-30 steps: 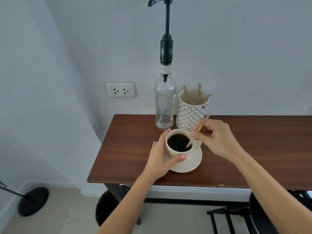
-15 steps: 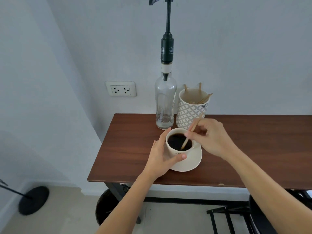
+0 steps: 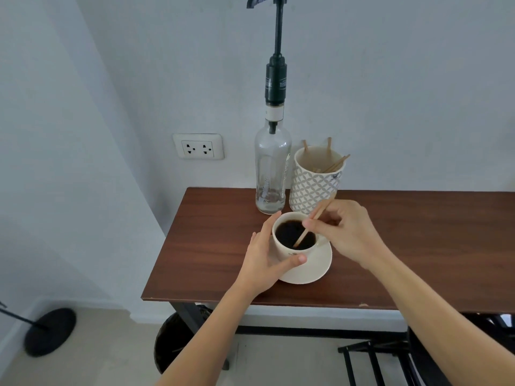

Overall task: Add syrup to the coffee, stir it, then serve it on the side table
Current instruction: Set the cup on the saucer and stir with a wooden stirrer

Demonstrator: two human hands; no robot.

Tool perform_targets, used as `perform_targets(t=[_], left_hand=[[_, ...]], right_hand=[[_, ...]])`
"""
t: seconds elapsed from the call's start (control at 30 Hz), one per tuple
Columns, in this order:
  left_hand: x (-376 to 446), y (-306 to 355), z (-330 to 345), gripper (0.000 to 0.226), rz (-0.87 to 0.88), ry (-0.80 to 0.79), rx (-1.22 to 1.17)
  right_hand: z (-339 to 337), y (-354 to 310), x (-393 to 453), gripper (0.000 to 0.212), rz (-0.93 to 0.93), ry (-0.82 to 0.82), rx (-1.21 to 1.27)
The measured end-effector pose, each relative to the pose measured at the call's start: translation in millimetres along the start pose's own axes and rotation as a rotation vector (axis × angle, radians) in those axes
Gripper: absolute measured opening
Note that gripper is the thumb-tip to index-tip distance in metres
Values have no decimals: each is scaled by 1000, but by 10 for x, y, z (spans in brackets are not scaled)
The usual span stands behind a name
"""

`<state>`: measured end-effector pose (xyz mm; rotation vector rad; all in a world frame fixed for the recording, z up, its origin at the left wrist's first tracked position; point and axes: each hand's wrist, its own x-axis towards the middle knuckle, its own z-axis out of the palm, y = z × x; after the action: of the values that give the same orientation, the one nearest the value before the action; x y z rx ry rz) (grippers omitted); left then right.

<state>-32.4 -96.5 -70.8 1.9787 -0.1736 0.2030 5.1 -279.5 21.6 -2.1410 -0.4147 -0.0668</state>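
Right hand dips stirrer in coffee — left hand grips cup.

On the desk we see a cup on its saucer, a stirrer in it; behind stand the bottle, left, and the stick holder, right.

Right hand dips stir stick into cup, seemingly stirring.

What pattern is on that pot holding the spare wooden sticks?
A grey-and-white lattice of interlocking circles covers the pot, clearest in the head view.
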Motion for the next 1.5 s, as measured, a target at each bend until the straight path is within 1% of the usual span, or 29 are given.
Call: perform_targets(t=[0.1, 0.17, 0.23, 0.3, 0.33, 0.43, 0.5, 0.57, 0.63, 0.67, 0.77, 0.83, 0.9, 0.93, 1.0, 1.07, 1.1, 1.2, 1.23, 1.27, 1.37, 1.43, 1.5], left_hand=[[2, 3, 1, 80, 11, -6, -14], [5, 0, 1, 79, 14, -6, -16], [3, -7, 5, 80, 13, -4, -17], [7, -1, 6, 81, 7, -5, -15], [8, 4, 4, 81, 2, -5, -10], [3, -4, -1, 83, 3, -4, 2], [2, -19, 0, 85, 6, -9, -10], [7, -19, 4, 85, 11, -12, -17], [7, -11, 7, 82, 12, -8, -13], [4, -12, 9, 82, 9, -5, -11], [3, -19, 11, 86, -1, -6, -4], [10, -16, 7, 85, 1, -8, -5], [14, -19, 6, 84, 9, -9, -13], [13, -23, 7, 83, 12, -8, -17], [13, -30, 11, 81, 14, -5, -26], [16, -36, 15, 82, 10, -5, -22], [17, -39, 17, 81, 9, -5, -19], [17, -42, 19, 81, 15, -2, -20], [18, -40, 20, 80, 18, -1, -23], [18, -38, 21, 80, 22, 1, -27], [18, -39, 17, 81, 19, -2, -36], [21, -45, 15, 83, 9, -15, -31], [19, -49, 19, 83, 6, -20, -24]], right_hand=[[128, -64, 90, 8, -46, 150, 62], [94, -51, 156, 10, -77, 217, -33], [3, 2, 166, 12, -79, 204, -164], [-81, 47, 125, 13, -79, 158, -262], [-96, 46, 93, 12, -76, 124, -257], [20, -56, 25, 11, -82, -1, -94], [159, -123, 50, 10, -133, 29, -23], [207, -154, 135, 11, -160, 110, 5], [139, -121, 221, 13, -168, 172, -76], [80, -87, 239, 13, -167, 177, -142], [-77, 3, 168, 12, -129, 107, -260], [-83, -2, 82, 9, -96, 19, -205], [7, -44, 48, 8, -78, -5, -78], [70, -69, 55, 8, -78, 26, -29], [164, -93, 104, 9, -96, 142, 19], [169, -73, 159, 11, -117, 235, -40], [133, -48, 173, 13, -123, 242, -97], [-16, 39, 129, 14, -127, 178, -266], [-51, 52, 96, 14, -120, 153, -282], [-61, 47, 63, 13, -105, 122, -262], [71, -34, 15, 11, -69, 48, -92], [191, -81, 53, 11, -90, 93, -19], [209, -95, 118, 12, -111, 168, -24]])
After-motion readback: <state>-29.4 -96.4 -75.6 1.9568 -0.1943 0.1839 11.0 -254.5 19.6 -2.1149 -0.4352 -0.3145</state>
